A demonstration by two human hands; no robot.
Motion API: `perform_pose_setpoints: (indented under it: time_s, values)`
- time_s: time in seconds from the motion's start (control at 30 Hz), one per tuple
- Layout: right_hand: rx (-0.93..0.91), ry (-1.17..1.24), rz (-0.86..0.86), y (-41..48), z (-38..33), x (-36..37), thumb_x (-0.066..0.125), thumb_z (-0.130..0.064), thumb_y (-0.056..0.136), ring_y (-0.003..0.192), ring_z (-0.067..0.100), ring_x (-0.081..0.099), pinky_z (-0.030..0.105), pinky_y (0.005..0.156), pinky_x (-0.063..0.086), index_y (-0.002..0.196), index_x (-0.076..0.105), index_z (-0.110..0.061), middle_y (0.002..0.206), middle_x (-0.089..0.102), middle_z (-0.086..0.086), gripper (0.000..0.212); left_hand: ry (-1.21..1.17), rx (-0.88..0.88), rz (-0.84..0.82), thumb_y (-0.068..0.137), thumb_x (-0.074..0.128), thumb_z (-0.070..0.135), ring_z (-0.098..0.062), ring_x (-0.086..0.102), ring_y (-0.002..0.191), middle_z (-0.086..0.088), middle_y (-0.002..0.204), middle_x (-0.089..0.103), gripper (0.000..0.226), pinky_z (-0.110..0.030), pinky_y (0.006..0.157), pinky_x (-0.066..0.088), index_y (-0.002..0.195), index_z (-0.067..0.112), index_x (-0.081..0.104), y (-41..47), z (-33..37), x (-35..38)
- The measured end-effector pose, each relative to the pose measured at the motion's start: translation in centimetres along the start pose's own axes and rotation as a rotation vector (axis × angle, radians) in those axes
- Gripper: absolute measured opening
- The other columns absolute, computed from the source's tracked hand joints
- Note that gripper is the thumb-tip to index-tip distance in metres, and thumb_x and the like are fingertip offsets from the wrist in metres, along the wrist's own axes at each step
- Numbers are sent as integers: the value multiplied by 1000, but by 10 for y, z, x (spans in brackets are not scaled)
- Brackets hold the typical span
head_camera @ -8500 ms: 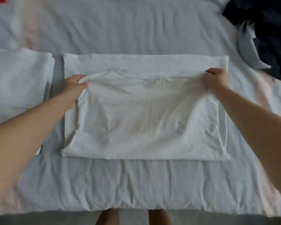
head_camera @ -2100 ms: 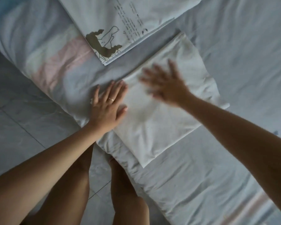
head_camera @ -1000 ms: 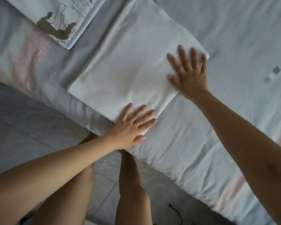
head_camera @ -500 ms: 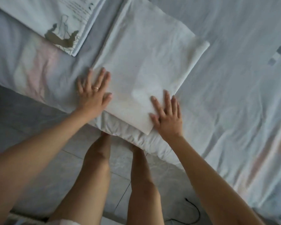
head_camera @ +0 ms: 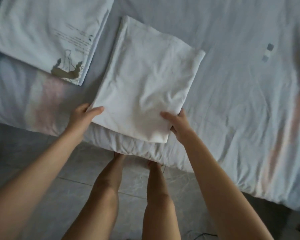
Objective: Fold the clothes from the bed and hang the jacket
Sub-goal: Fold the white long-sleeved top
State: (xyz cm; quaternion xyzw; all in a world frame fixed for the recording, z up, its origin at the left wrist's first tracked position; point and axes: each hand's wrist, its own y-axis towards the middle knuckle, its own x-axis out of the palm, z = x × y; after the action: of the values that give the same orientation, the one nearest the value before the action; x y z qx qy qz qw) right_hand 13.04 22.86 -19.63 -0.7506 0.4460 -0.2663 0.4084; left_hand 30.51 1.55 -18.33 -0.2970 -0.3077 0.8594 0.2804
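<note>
Hands switched from pressing flat to gripping: left hand (head_camera: 81, 116) and right hand (head_camera: 178, 125) pinch folded white shirt (head_camera: 145, 80) at its near corners, thumbs on top.

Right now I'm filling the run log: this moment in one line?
shirt: folded, on bed | left hand: grips near edge | right hand: grips near corner | printed shirt: folded, alongside

Grey tiled floor (head_camera: 187, 196), soft dim light
</note>
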Motion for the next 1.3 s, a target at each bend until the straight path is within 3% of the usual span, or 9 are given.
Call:
perform_pose_setpoints:
  time_s: [0.13, 0.3, 0.53, 0.67, 0.73, 0.93, 1.07, 1.2, 1.3]
  values:
    - [-12, 207, -104, -22, -46, 3, 58, -3, 88, 93, 24, 69, 35, 76, 58, 129, 51, -3, 111, 68, 13, 42, -456, -86, -195, 87, 56, 7, -13, 70, 83, 2, 83, 74, 26, -24, 76, 56, 73, 13, 77, -6, 59, -16]
    - [-102, 329, -193, -47, -127, 35, 61, -18, 78, 93, 30, 67, 35, 69, 56, 136, 46, -5, 121, 61, 24, 62, -654, 13, -331, 91, 44, 12, -9, 69, 72, 2, 79, 73, 42, -20, 64, 56, 66, 18, 77, 1, 163, -36]
    - [-700, 413, -35, -62, -240, 165, 53, -12, 72, 113, 29, 59, 41, 95, 49, 140, 46, -24, 134, 56, 11, 69, -787, 334, -281, 79, 49, 14, -21, 67, 95, -11, 103, 70, 30, -28, 84, 53, 100, 8, 69, 10, 298, -107]
    - [-770, 472, -6, -36, -228, 210, 53, -1, 82, 111, 23, 60, 35, 94, 49, 136, 47, -14, 128, 61, 9, 56, -910, 404, -148, 88, 36, 10, -20, 68, 87, -5, 92, 72, 41, -26, 78, 54, 80, 14, 76, 40, 281, -159]
    - [-689, 371, 51, -10, -199, 243, 53, 1, 89, 97, 14, 62, 27, 85, 51, 129, 50, -7, 116, 64, 8, 41, -918, 374, -41, 87, 38, 9, -20, 67, 89, -6, 97, 70, 36, -25, 76, 55, 90, 12, 73, 73, 247, -184]
    - [-269, -102, 76, 78, -92, 298, 57, -18, 93, 91, 20, 57, 32, 81, 47, 121, 53, -5, 101, 60, 5, 32, -709, -69, 318, 93, 57, 19, -10, 58, 73, -10, 114, 58, 10, -16, 44, 50, 102, 14, 60, 176, 101, -192]
    - [-263, -182, 62, 92, -90, 294, 64, -19, 89, 84, 19, 63, 28, 72, 50, 111, 57, -8, 93, 65, 3, 26, -740, -9, 247, 87, 66, 25, -13, 65, 96, -3, 118, 65, 43, -24, 73, 55, 127, 10, 57, 188, 75, -176]
    - [-229, -230, -11, 83, -91, 290, 66, -21, 88, 74, 14, 61, 34, 68, 54, 101, 59, -11, 83, 64, 0, 18, -666, 89, 314, 91, 60, 10, -12, 63, 83, -1, 94, 65, 11, -18, 62, 55, 102, 13, 61, 175, 72, -163]
    - [-288, -277, -105, 75, -91, 287, 62, -19, 91, 73, 16, 62, 31, 54, 55, 104, 57, -8, 86, 64, 4, 17, -637, 116, 338, 97, 52, 22, -19, 62, 92, -4, 106, 63, 15, -32, 72, 57, 111, 17, 55, 181, 75, -167]
